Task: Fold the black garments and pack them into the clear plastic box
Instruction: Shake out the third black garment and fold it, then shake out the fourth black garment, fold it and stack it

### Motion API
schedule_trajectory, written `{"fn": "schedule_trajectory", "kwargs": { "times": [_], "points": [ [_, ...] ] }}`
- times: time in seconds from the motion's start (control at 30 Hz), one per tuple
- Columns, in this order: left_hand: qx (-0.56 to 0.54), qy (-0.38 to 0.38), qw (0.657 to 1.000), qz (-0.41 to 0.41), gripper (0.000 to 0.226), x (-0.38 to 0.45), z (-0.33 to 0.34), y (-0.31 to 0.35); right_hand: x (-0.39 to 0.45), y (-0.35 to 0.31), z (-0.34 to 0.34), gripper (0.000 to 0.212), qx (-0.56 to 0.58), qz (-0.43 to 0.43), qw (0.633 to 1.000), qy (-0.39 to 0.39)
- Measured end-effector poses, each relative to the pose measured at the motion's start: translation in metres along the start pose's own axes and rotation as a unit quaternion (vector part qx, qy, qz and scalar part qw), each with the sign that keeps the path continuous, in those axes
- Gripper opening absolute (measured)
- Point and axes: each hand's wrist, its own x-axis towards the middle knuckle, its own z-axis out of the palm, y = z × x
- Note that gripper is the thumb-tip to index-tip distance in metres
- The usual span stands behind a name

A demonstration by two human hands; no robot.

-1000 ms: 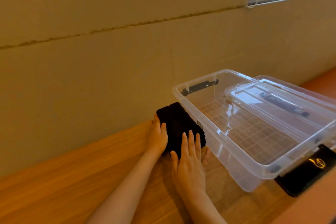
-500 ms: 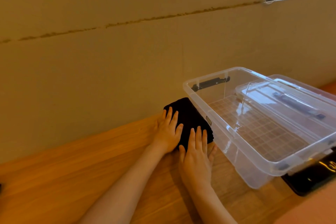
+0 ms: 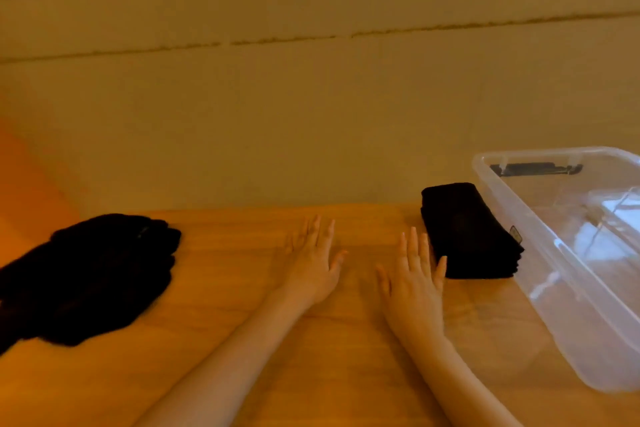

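A folded black garment (image 3: 467,232) lies on the wooden table just left of the clear plastic box (image 3: 540,250), close to its side wall. A loose heap of black garments (image 3: 86,274) lies at the table's left. My left hand (image 3: 313,260) hovers flat and open over the bare wood between the two, holding nothing. My right hand (image 3: 414,279) is also flat with fingers straight, its little finger next to the folded garment's near left corner. The box is open and I see no garment inside the part in view.
A beige wall (image 3: 311,114) runs along the table's back edge. The wooden table (image 3: 346,357) extends toward me. A black latch (image 3: 536,169) shows on the box's far end. A clear lid-like piece (image 3: 620,208) sits in the box at the right edge.
Both hands have come off the folded garment and moved left. The view has swung left, bringing the loose heap into sight and pushing the box to the right edge.
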Motion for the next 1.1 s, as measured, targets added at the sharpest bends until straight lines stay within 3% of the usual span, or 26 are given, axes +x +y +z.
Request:
{"fn": "schedule_trajectory", "kwargs": {
  "times": [0.1,0.2,0.3,0.37,0.43,0.5,0.63,0.77,0.83,0.93,1.07,1.1],
  "points": [
    [0.022,0.008,0.998,-0.052,0.063,-0.032,-0.002,-0.037,-0.007,-0.032,0.01,0.085,-0.007,-0.061,0.996,-0.059],
    [0.003,0.02,0.996,-0.091,0.063,-0.066,-0.011,-0.076,-0.009,-0.074,0.016,0.117,0.021,-0.112,0.984,-0.138],
    [0.013,0.073,0.987,-0.141,0.065,-0.1,-0.023,-0.119,-0.011,-0.123,0.016,0.126,0.051,-0.159,0.965,-0.2],
    [0.03,0.121,0.973,-0.194,0.065,-0.121,-0.034,-0.156,-0.012,-0.162,0.016,0.11,0.089,-0.194,0.947,-0.241],
    [0.016,0.153,0.957,-0.244,0.065,-0.137,-0.044,-0.195,-0.008,-0.203,0.016,0.073,0.138,-0.231,0.919,-0.287],
    [-0.019,0.161,0.946,-0.282,0.063,-0.147,-0.053,-0.231,-0.002,-0.242,0.019,0.058,0.211,-0.245,0.893,-0.314],
    [-0.055,0.165,0.948,-0.267,0.059,-0.157,-0.057,-0.267,0.012,-0.312,0.023,0.053,0.426,-0.1,0.819,-0.371],
    [-0.096,0.31,0.918,-0.228,0.047,-0.156,-0.066,-0.273,0.035,-0.356,0.032,0.057,0.406,-0.098,0.854,-0.311],
    [-0.097,0.358,0.903,-0.216,0.041,-0.152,-0.071,-0.282,0.044,-0.368,0.037,0.06,0.417,-0.081,0.848,-0.316],
    [-0.103,0.342,0.908,-0.22,0.044,-0.14,-0.081,-0.298,0.054,-0.377,0.052,0.054,0.431,-0.028,0.834,-0.343],
    [-0.113,0.3,0.923,-0.213,0.05,-0.119,-0.103,-0.308,0.065,-0.377,0.061,0.011,0.451,0.014,0.835,-0.316],
    [-0.132,0.291,0.924,-0.209,0.051,-0.114,-0.11,-0.307,0.07,-0.376,0.057,0.021,0.47,0.011,0.829,-0.304]
  ]
}}
